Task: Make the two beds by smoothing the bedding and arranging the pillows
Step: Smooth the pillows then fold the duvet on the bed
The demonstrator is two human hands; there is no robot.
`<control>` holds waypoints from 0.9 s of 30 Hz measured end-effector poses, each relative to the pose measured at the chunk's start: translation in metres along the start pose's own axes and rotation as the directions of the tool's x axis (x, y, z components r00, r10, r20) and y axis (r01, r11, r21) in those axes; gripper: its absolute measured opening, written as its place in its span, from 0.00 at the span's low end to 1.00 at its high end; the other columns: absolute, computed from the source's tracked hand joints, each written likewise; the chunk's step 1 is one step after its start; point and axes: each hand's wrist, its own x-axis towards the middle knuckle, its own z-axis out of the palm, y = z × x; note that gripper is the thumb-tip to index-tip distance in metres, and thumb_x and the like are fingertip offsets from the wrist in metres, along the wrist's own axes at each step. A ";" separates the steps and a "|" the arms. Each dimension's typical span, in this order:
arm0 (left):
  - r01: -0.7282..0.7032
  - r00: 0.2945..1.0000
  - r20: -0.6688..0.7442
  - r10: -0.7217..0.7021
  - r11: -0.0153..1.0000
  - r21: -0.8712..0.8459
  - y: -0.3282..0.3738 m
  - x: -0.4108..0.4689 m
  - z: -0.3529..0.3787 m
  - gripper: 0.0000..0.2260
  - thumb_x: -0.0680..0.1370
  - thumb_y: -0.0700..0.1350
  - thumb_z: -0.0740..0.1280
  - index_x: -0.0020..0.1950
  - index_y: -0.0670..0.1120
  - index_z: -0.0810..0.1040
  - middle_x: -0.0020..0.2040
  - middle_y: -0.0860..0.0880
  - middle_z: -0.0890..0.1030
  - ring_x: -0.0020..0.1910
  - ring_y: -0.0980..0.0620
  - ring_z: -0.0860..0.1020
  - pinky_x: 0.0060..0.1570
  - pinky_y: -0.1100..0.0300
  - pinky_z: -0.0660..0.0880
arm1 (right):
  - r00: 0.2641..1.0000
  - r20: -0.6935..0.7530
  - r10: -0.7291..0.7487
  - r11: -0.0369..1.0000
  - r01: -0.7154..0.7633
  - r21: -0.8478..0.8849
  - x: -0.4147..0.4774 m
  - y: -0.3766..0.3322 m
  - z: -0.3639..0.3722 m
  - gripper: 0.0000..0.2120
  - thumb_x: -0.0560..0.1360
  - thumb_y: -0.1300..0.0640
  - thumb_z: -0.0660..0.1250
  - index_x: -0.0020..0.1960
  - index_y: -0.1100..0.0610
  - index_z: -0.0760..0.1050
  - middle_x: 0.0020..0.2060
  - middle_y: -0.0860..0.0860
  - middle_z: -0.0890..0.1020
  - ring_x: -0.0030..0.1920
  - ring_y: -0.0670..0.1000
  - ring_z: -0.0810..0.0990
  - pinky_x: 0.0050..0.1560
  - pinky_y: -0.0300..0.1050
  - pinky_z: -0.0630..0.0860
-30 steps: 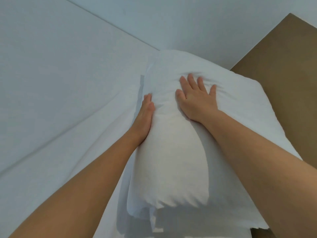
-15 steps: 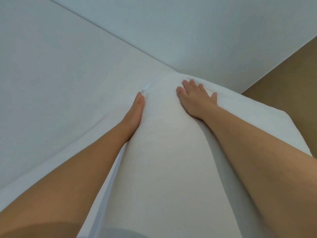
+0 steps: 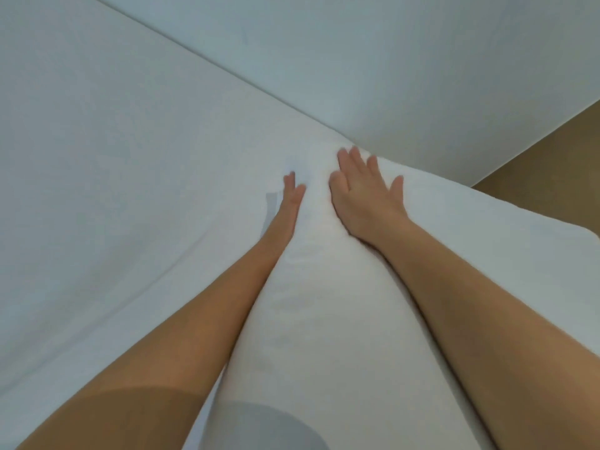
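A plump white pillow [image 3: 324, 303] lies lengthwise in front of me on the white bed sheet [image 3: 113, 190], its far end close to the white headboard panel [image 3: 373, 66]. My right hand [image 3: 363, 193] presses flat on top of the pillow's far end, fingers straight and spread. My left hand [image 3: 289, 203] lies edge-on against the pillow's left side, fingers straight, between pillow and sheet. Both forearms reach forward along the pillow.
A white wall or headboard fills the top of the view. Brown floor [image 3: 552, 151] shows at the right beyond the bed's edge. A long crease runs across the sheet on the left. A grey piece of my clothing [image 3: 259, 427] shows at the bottom.
The pillow has been pushed away from me towards the headboard. Both hands slid forward with it and stay flat against it. My view has come closer over the pillow.
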 end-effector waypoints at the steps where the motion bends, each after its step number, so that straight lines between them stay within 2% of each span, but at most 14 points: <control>1: -0.014 0.999 0.037 0.013 1.000 0.017 -0.001 0.001 0.002 0.21 0.85 0.45 0.50 0.78 0.46 0.52 0.79 0.48 0.53 0.78 0.52 0.52 0.67 0.70 0.48 | 1.000 0.020 0.004 1.000 -0.004 -0.006 -0.004 -0.001 0.003 0.26 0.83 0.50 0.42 0.80 0.50 0.45 0.80 0.45 0.45 0.79 0.50 0.42 0.75 0.62 0.36; 3: 0.019 1.000 0.000 -0.019 0.999 0.044 -0.002 0.003 0.012 0.23 0.85 0.43 0.53 0.76 0.53 0.46 0.80 0.45 0.50 0.79 0.49 0.51 0.66 0.72 0.46 | 0.998 0.052 0.023 1.000 -0.023 -0.016 0.000 0.000 0.005 0.26 0.83 0.50 0.42 0.80 0.49 0.47 0.80 0.45 0.47 0.79 0.50 0.43 0.75 0.62 0.36; 5: 0.046 0.994 0.095 -0.062 0.987 0.156 -0.005 0.005 0.013 0.26 0.84 0.45 0.59 0.73 0.59 0.45 0.79 0.43 0.55 0.78 0.46 0.55 0.73 0.64 0.47 | 0.997 0.066 0.029 1.000 -0.029 0.008 0.017 -0.001 -0.006 0.22 0.82 0.50 0.44 0.74 0.50 0.61 0.75 0.50 0.63 0.78 0.54 0.53 0.74 0.67 0.41; 6: 0.048 0.991 0.114 -0.070 0.982 0.184 -0.004 0.001 0.014 0.27 0.83 0.50 0.59 0.76 0.59 0.47 0.79 0.45 0.57 0.78 0.47 0.57 0.76 0.57 0.49 | 0.998 0.065 0.027 0.999 -0.029 0.023 0.028 -0.004 -0.013 0.19 0.81 0.49 0.45 0.64 0.51 0.69 0.65 0.50 0.72 0.73 0.56 0.62 0.73 0.69 0.47; 7: 0.040 0.994 0.094 -0.058 0.982 0.184 -0.006 -0.004 0.013 0.27 0.82 0.55 0.57 0.78 0.57 0.49 0.80 0.49 0.56 0.78 0.51 0.56 0.77 0.54 0.50 | 0.998 0.067 0.023 1.000 -0.024 0.016 0.040 -0.010 -0.020 0.17 0.80 0.46 0.47 0.54 0.51 0.71 0.55 0.50 0.76 0.66 0.56 0.70 0.71 0.68 0.54; 8: 0.023 0.996 0.081 -0.041 0.978 0.206 -0.004 -0.015 0.014 0.27 0.82 0.56 0.54 0.78 0.57 0.47 0.80 0.55 0.52 0.78 0.55 0.53 0.77 0.54 0.49 | 0.996 0.085 0.005 1.000 -0.003 -0.019 0.051 -0.017 -0.026 0.18 0.80 0.43 0.48 0.49 0.51 0.72 0.50 0.49 0.77 0.60 0.56 0.74 0.69 0.64 0.61; 10: -0.048 0.994 0.110 0.018 0.958 0.283 -0.005 -0.044 0.013 0.23 0.85 0.54 0.48 0.77 0.57 0.41 0.76 0.63 0.44 0.77 0.63 0.44 0.77 0.59 0.42 | 0.981 0.193 -0.010 0.989 0.038 -0.142 0.070 -0.032 -0.025 0.23 0.79 0.37 0.52 0.52 0.53 0.75 0.50 0.48 0.78 0.58 0.55 0.75 0.63 0.54 0.69; 11: -0.058 0.993 0.115 0.025 0.953 0.297 -0.006 -0.056 0.009 0.23 0.84 0.55 0.47 0.76 0.58 0.40 0.75 0.65 0.42 0.76 0.66 0.42 0.76 0.61 0.40 | 0.972 0.236 0.007 0.976 0.044 -0.213 0.077 -0.039 -0.021 0.23 0.78 0.37 0.56 0.57 0.55 0.75 0.54 0.49 0.77 0.60 0.56 0.75 0.61 0.51 0.70; 13: -0.056 0.996 0.087 0.029 0.943 0.328 -0.014 -0.072 0.004 0.23 0.81 0.62 0.44 0.74 0.62 0.40 0.74 0.66 0.40 0.74 0.68 0.38 0.75 0.61 0.37 | 0.979 0.201 0.029 0.955 0.032 -0.296 0.084 -0.044 -0.016 0.22 0.76 0.42 0.62 0.62 0.56 0.74 0.62 0.53 0.77 0.62 0.57 0.74 0.58 0.49 0.70; 17: 0.020 0.998 0.053 -0.035 0.964 0.266 -0.030 -0.072 0.008 0.21 0.78 0.67 0.44 0.71 0.69 0.45 0.80 0.59 0.45 0.77 0.63 0.41 0.77 0.56 0.42 | 0.985 0.040 0.169 0.955 -0.154 -0.253 0.078 -0.017 -0.038 0.17 0.73 0.47 0.66 0.57 0.55 0.77 0.60 0.55 0.78 0.60 0.58 0.76 0.58 0.49 0.71; 20: -0.048 0.997 0.071 0.027 0.947 0.318 -0.045 -0.072 0.020 0.26 0.72 0.73 0.41 0.69 0.71 0.41 0.80 0.57 0.45 0.78 0.60 0.40 0.78 0.53 0.45 | 0.968 -0.009 0.252 0.947 -0.249 -0.203 0.070 -0.004 -0.045 0.16 0.73 0.47 0.66 0.57 0.55 0.78 0.59 0.55 0.79 0.59 0.58 0.76 0.61 0.50 0.72; 22: -0.015 0.999 0.050 0.000 0.953 0.302 -0.045 -0.074 0.020 0.26 0.71 0.72 0.41 0.67 0.72 0.40 0.80 0.58 0.44 0.77 0.61 0.40 0.78 0.54 0.44 | 0.970 -0.032 0.242 0.949 -0.243 -0.201 0.072 -0.014 -0.039 0.14 0.73 0.48 0.62 0.55 0.53 0.77 0.54 0.53 0.79 0.55 0.56 0.75 0.63 0.53 0.68; 24: 0.027 0.998 0.050 -0.039 0.974 0.224 -0.040 -0.079 0.011 0.26 0.70 0.72 0.43 0.66 0.73 0.41 0.79 0.60 0.44 0.77 0.64 0.40 0.77 0.57 0.43 | 0.977 -0.099 0.189 0.937 -0.210 -0.278 0.073 -0.032 -0.034 0.11 0.74 0.52 0.59 0.54 0.53 0.75 0.51 0.52 0.77 0.54 0.55 0.74 0.65 0.54 0.62; 27: 0.030 0.996 0.081 -0.044 0.985 0.167 -0.035 -0.091 0.003 0.26 0.69 0.71 0.46 0.65 0.72 0.42 0.78 0.63 0.43 0.75 0.68 0.40 0.76 0.63 0.41 | 0.946 -0.301 0.118 0.871 -0.244 -0.426 0.069 -0.037 -0.032 0.10 0.76 0.58 0.57 0.52 0.54 0.75 0.55 0.53 0.78 0.60 0.57 0.74 0.65 0.55 0.60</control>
